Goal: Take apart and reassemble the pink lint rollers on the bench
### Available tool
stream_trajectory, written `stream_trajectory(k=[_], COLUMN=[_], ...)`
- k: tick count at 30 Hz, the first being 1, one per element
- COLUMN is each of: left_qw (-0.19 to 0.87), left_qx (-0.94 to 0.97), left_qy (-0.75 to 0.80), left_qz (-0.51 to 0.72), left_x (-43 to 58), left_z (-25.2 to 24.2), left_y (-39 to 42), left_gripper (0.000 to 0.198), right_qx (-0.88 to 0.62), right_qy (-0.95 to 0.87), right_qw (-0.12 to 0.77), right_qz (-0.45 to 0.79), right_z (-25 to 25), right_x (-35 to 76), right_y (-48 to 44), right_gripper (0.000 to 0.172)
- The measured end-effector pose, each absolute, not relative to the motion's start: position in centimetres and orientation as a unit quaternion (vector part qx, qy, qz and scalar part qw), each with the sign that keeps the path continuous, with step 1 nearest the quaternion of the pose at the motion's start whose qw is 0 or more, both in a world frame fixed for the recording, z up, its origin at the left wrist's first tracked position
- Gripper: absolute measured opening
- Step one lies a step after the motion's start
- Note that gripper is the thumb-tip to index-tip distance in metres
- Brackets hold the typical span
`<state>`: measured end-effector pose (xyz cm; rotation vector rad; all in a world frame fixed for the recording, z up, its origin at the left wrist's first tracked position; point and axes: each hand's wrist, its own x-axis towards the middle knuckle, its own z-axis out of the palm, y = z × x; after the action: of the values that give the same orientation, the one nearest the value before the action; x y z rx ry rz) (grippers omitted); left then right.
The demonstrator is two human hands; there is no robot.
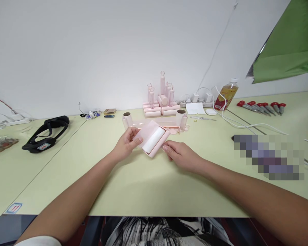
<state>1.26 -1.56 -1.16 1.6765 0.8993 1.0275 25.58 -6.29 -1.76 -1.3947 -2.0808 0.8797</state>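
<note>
Above the table, a pale pink lint roller (152,140) with a white paper roll in its casing is held at a tilt. My left hand (128,145) is closed on its left side, where a pink flap or sheet hangs out, thumb on top. The fingers of my right hand (181,154) pinch at its lower right edge; the exact spot they grip is partly hidden. Just behind lie a long pink tray-like part (154,122), two upright rolls with brown cores (127,118) and some pink handles (184,122).
Stacked pink rollers (152,112) and heart-topped handles (162,83) stand against the wall. To the right are a power strip (182,103), a drink bottle (226,94), red-handled tools (261,106) and white cables (246,126). A black head strap (45,136) lies left.
</note>
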Motion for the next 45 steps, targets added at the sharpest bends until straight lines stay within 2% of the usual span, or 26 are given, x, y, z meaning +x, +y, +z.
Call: stream_trajectory(k=[11,22,32,35,39,42,45], left_qw=[0.470,0.477,0.446,0.357,0.096,-0.033,-0.074], left_qx=[0.703,0.737,0.775,0.811,0.873,0.909,0.925], left_qy=[0.344,0.333,0.333,0.357,0.369,0.323,0.297], left_qz=[0.408,0.344,0.300,0.296,0.304,0.261,0.224], left_x=[1.3,1.9,2.5,2.6,3.7,5.1,6.1], left_z=[-1.6,-1.7,-1.4,-1.2,-0.6,-0.1,0.1], left_y=[-1.7,-2.4,-3.1,-3.4,-5.2,-6.8,-7.6], left_gripper=[0.034,0.059,0.060,0.062,0.071,0.053,0.043], right_qx=[-0.515,-0.513,-0.519,-0.522,-0.532,-0.519,-0.468], right_qy=[-0.758,-0.763,-0.749,-0.729,-0.626,-0.531,-0.498], right_qw=[0.242,0.240,0.243,0.249,0.266,0.266,0.278], right_qz=[0.318,0.310,0.332,0.366,0.504,0.615,0.675], right_z=[-1.6,-1.8,-1.9,-2.2,-2.0,-1.3,-0.5], right_x=[25.5,25.5,25.3,25.3,24.9,24.7,24.5], right_y=[-6.3,-6.3,-6.8,-6.6,-6.5,-6.8,-7.2], right_gripper=[0.034,0.033,0.032,0.034,0.034,0.031,0.021])
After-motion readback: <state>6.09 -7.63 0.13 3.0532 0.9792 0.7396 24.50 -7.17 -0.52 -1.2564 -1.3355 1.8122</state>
